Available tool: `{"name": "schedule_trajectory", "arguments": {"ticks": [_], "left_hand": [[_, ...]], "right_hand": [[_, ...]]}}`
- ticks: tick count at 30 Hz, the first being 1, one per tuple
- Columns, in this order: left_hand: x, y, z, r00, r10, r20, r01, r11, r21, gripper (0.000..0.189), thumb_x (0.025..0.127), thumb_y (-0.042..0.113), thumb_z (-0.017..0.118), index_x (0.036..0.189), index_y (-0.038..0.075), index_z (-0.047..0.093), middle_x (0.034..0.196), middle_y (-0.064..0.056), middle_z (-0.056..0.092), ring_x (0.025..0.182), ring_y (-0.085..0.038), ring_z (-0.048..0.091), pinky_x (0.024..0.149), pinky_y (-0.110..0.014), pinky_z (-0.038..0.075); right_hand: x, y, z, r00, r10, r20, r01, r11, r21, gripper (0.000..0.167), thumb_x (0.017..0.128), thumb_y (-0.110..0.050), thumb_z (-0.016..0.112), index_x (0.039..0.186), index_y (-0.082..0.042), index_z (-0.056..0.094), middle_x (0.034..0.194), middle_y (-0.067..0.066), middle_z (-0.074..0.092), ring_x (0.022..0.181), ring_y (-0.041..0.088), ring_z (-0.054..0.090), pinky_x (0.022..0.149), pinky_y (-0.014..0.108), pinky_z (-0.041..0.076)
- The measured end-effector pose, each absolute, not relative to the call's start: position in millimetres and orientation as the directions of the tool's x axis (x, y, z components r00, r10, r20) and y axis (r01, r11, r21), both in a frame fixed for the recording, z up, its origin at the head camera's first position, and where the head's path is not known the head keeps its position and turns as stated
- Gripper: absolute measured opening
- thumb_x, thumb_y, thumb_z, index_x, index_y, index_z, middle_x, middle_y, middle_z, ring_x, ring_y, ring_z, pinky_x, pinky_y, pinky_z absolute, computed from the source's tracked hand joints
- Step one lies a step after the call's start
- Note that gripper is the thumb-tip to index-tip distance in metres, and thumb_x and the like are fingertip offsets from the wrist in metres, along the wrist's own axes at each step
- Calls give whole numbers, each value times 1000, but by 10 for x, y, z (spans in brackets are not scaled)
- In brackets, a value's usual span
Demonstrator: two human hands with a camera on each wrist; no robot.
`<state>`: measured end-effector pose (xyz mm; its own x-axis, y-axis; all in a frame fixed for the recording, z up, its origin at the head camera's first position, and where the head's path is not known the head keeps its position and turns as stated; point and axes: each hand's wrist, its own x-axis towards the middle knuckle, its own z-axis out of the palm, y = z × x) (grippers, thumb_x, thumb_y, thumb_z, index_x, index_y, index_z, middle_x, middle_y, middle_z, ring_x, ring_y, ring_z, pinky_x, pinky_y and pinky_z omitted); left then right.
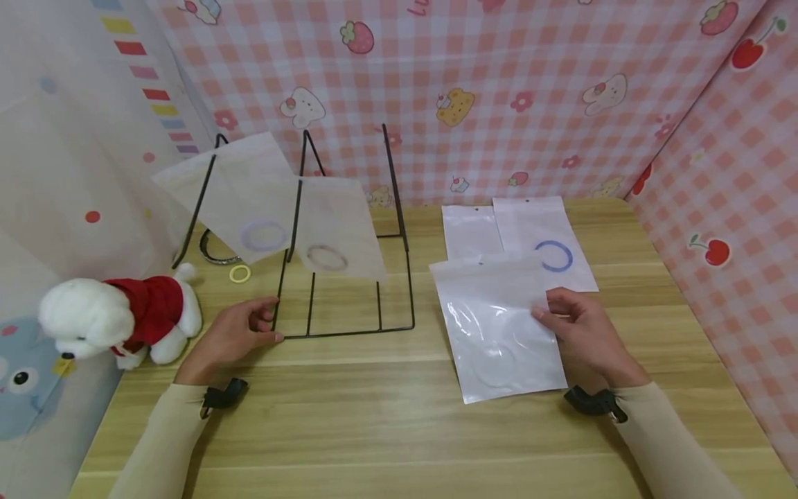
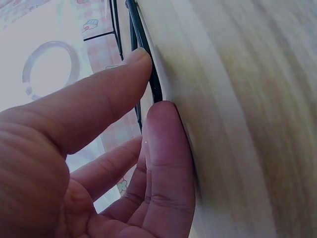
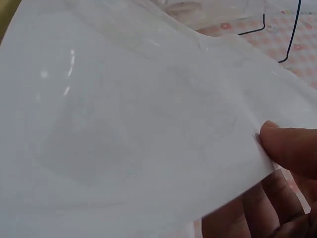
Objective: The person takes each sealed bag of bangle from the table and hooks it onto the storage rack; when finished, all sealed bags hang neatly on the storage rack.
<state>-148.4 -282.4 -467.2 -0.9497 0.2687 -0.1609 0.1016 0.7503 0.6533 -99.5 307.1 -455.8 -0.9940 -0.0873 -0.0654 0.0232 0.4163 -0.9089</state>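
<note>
My left hand (image 1: 240, 329) is at the front left corner of a black wire rack (image 1: 349, 333), its thumb and fingers pinching the wire. Leaning in the rack are two clear-fronted white pouches: one (image 1: 249, 187) shows a lilac ring, the other (image 1: 339, 215) a brownish ring. Between thumb and fingers, my right hand (image 1: 586, 329) holds a glossy white pouch (image 1: 492, 312) by its right edge, with a pale ring faintly visible inside. Behind it lie a pouch with a blue ring (image 1: 536, 222) and another white pouch (image 1: 470, 232), partly covered.
At the left stands a white plush dog (image 1: 152, 305) in red clothing. A yellow ring (image 1: 240, 274) and a dark bangle (image 1: 218, 260) lie beside the rack. Patterned cloth (image 1: 405, 83) walls the back and right of the wooden table (image 1: 374, 430).
</note>
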Motion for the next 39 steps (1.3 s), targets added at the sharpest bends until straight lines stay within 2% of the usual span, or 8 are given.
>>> {"name": "schedule_trajectory", "arguments": {"ticks": [15, 24, 31, 34, 39], "left_hand": [[-1484, -2836, -4697, -950, 263, -167, 90, 745, 661, 70, 91, 19, 85, 148, -6, 54, 117, -16, 69, 102, -23, 67, 82, -23, 51], [-1483, -2851, -4689, -946, 264, -189, 76, 744, 664, 72, 93, 20, 83, 152, -5, 51, 122, -17, 68, 106, -25, 66, 84, -23, 52], [-1484, -2820, -4660, -948, 261, -181, 73, 733, 676, 72, 92, 19, 84, 151, -6, 51, 120, -18, 68, 105, -25, 66, 82, -23, 51], [-1483, -2821, -4662, -948, 263, -179, 76, 733, 676, 72, 92, 19, 85, 151, -6, 51, 120, -18, 68, 105, -25, 66, 82, -22, 51], [-1483, -2833, -4676, -947, 267, -179, 81, 737, 671, 73, 92, 20, 85, 151, -6, 51, 121, -18, 68, 106, -25, 67, 82, -22, 51]], "right_hand": [[-915, 2813, -4283, -988, -154, 30, -76, 307, -949, 25, 104, -17, 70, 123, 0, 69, 101, -13, 79, 79, 11, 75, 68, 29, 63], [-924, 2614, -4130, -968, -183, 173, -217, 255, -942, 19, 102, -5, 69, 119, 1, 72, 98, -8, 81, 71, 10, 71, 64, 24, 59], [-942, 2456, -4038, -965, -152, 212, -246, 256, -935, 23, 104, -6, 67, 125, 1, 72, 102, -9, 79, 75, 13, 72, 65, 24, 59], [-951, 2377, -4019, -963, -124, 241, -265, 239, -934, 19, 104, -5, 67, 120, 3, 73, 98, -10, 79, 72, 11, 69, 62, 23, 56], [-959, 2225, -4028, -942, -89, 324, -336, 226, -914, 12, 102, 0, 67, 109, 4, 75, 82, -10, 75, 61, 8, 57, 54, 22, 45]]}}
